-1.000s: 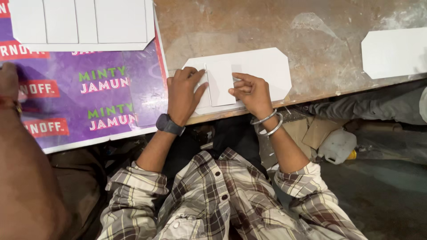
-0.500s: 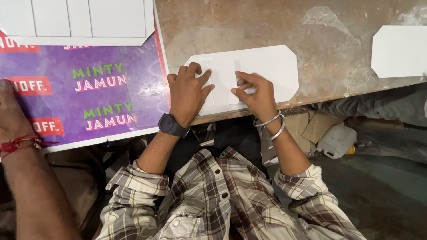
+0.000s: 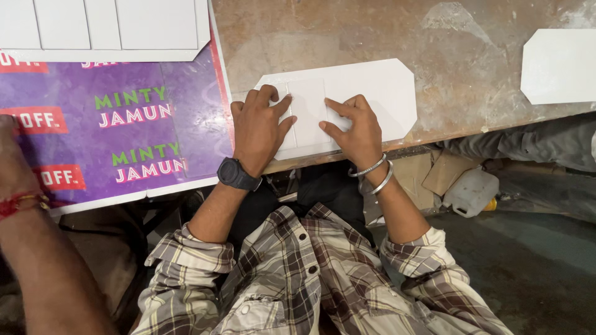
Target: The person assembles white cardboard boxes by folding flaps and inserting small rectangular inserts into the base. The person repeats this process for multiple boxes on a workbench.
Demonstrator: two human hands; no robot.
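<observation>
A: Where was the card (image 3: 366, 93)?
B: It lay flat at the near edge of the table (image 3: 323, 31), a white piece with clipped corners on its right end. Its left part was folded over into a panel, and both hands were on that part.

A: How did the left hand (image 3: 257, 130) sit?
B: Palm down, fingers spread and nearly straight, pressing on the folded panel. It gripped nothing; it only rested flat on the card. A dark watch (image 3: 238, 174) was on that wrist.

A: And the right hand (image 3: 351, 127)?
B: Also open and palm down, just right of the left one. The forefinger and thumb pointed left along the fold, touching the card. Nothing was clasped in it. 2 metal bangles (image 3: 374, 174) circled the wrist.

A: What else was around?
B: To the left lay a purple printed sheet (image 3: 124, 124), with white blanks (image 3: 105, 28) on its far side. A 2nd white card (image 3: 559, 65) sat far right on the table, well apart from the hands. Another person's arm (image 3: 37, 248) with a red thread at the wrist came in at the near left. Under the table, to the right, stood a white jug (image 3: 470, 192) beside cardboard scraps (image 3: 444, 174).
</observation>
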